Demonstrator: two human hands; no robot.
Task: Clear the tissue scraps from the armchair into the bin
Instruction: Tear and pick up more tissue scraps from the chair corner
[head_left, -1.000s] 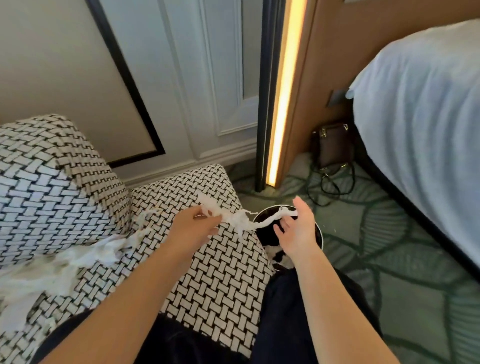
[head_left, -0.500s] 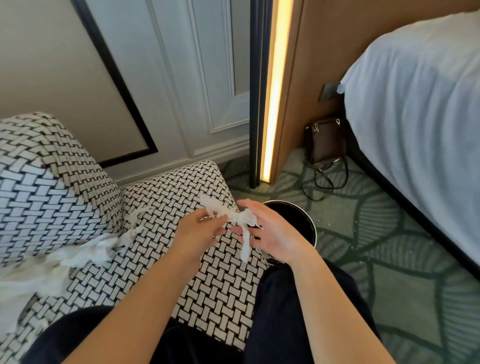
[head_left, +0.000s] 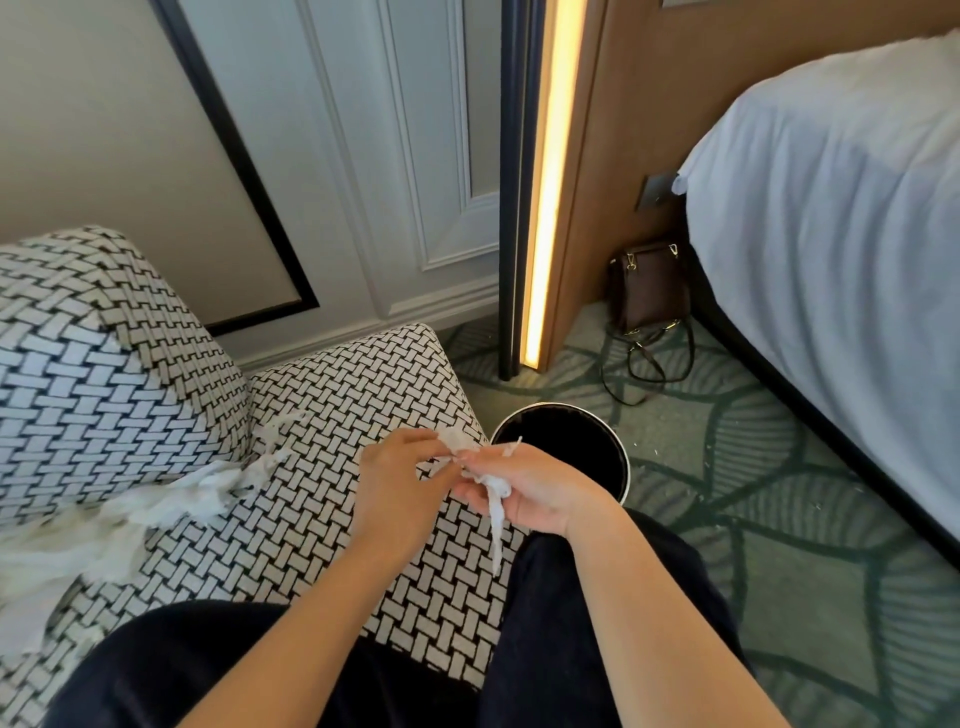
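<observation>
While my left hand (head_left: 395, 483) pinches tissue scrap (head_left: 493, 493) over armchair (head_left: 322, 415) seat, right hand (head_left: 535, 488) grasps same scrap, tail dangling; bin (head_left: 626, 467) just right of hands, loose scraps (head_left: 171, 499) left.

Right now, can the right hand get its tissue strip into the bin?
Probably yes. The right hand holds the tissue strip right beside the bin, whose open mouth has nothing over it. The left hand pinches the strip's other end, so it would likely need to let go first.
</observation>
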